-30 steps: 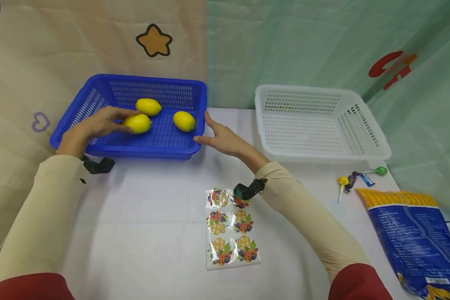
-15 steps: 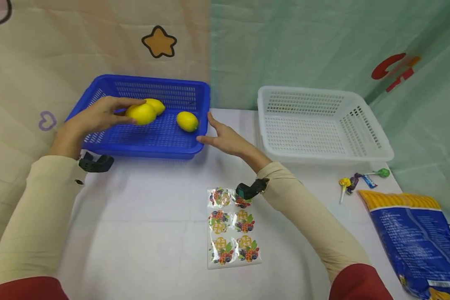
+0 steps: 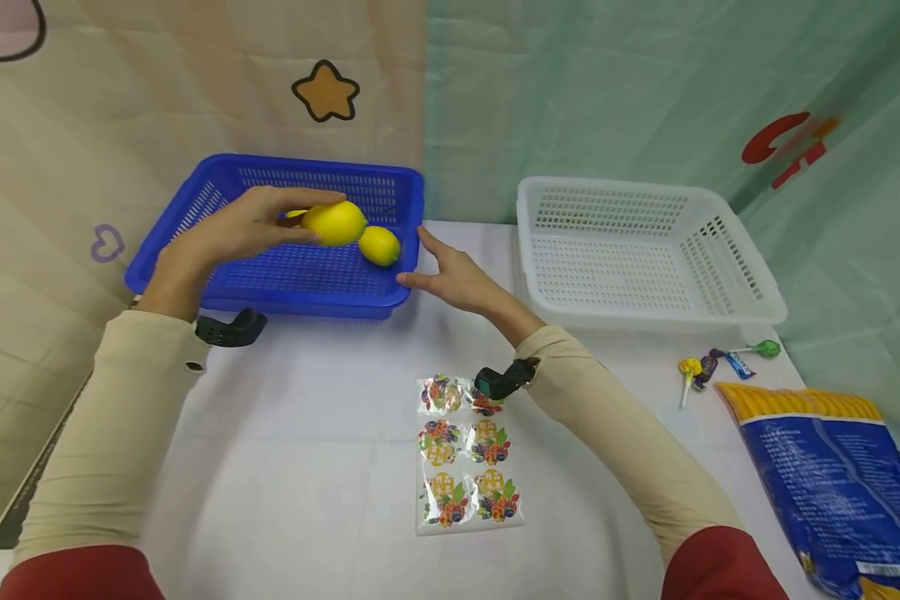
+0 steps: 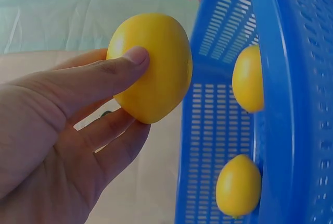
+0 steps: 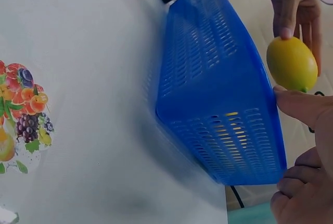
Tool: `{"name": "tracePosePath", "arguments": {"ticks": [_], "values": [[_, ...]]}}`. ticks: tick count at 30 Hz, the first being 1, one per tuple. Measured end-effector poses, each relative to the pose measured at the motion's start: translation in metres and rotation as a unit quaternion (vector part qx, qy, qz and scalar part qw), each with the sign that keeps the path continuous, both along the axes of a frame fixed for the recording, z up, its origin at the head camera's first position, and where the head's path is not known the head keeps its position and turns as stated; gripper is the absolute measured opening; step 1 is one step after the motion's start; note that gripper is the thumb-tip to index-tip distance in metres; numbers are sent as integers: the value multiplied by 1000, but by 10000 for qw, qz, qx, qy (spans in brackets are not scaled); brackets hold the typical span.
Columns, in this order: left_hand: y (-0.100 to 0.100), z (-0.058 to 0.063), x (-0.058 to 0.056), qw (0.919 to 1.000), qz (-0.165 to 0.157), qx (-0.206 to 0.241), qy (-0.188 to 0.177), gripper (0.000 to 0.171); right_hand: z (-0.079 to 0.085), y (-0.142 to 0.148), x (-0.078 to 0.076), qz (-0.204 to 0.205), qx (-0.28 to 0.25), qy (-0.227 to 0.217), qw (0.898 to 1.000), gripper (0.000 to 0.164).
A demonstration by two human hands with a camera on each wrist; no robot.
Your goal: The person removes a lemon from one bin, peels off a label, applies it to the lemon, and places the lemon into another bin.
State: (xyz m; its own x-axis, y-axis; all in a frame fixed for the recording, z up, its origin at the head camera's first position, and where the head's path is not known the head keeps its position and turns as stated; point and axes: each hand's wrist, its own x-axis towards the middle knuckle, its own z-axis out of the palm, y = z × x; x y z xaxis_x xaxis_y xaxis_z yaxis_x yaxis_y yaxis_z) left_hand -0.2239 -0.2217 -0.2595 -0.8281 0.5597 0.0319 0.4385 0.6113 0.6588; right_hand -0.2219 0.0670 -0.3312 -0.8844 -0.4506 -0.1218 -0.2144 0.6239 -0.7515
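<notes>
My left hand [image 3: 243, 223] holds a lemon [image 3: 335, 223] raised over the blue basket [image 3: 300, 302]. In the left wrist view the thumb presses the near side of that lemon [image 4: 161, 78], with fingers behind and below it. Inside the basket, a second lemon [image 3: 380, 247] lies toward the right end. Most of a third is covered by my left hand in the head view, but the left wrist view shows both lying there. My right hand [image 3: 457, 279] touches the basket's right end, thumb and forefinger spread apart; in the right wrist view its thumb [image 5: 299, 104] meets the rim.
A white basket [image 3: 645, 315] stands to the right. Fruit-print stickers [image 3: 468, 454] lie on the white table [image 3: 300, 450] in front. Wrapped candies and lollipops [image 3: 708, 367] sit near a blue and yellow bag [image 3: 832, 475] at the right edge. A curtain [image 3: 570, 92] hangs behind.
My left hand has lifted the lemon from low in the basket and carried it to the right. The right hand stays at the basket's end. The head view has shifted slightly.
</notes>
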Motion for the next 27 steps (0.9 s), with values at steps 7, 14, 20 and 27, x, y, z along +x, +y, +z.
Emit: {"name": "tracePosePath", "arguments": {"ticks": [7,14,20,27], "values": [[20,-7,-1,9995,-235,207,42,54,-2,10,0,-227,7,487,9986,94],[53,-10,-2,9953,-813,510,84,55,1,34,2,-187,-647,617,9958,91],[88,-16,0,9913,-1067,767,7,54,1,59,8,-102,-1282,493,9905,88],[122,-34,4,9942,-959,374,309,54,0,72,23,80,-1646,215,9861,86]]}}
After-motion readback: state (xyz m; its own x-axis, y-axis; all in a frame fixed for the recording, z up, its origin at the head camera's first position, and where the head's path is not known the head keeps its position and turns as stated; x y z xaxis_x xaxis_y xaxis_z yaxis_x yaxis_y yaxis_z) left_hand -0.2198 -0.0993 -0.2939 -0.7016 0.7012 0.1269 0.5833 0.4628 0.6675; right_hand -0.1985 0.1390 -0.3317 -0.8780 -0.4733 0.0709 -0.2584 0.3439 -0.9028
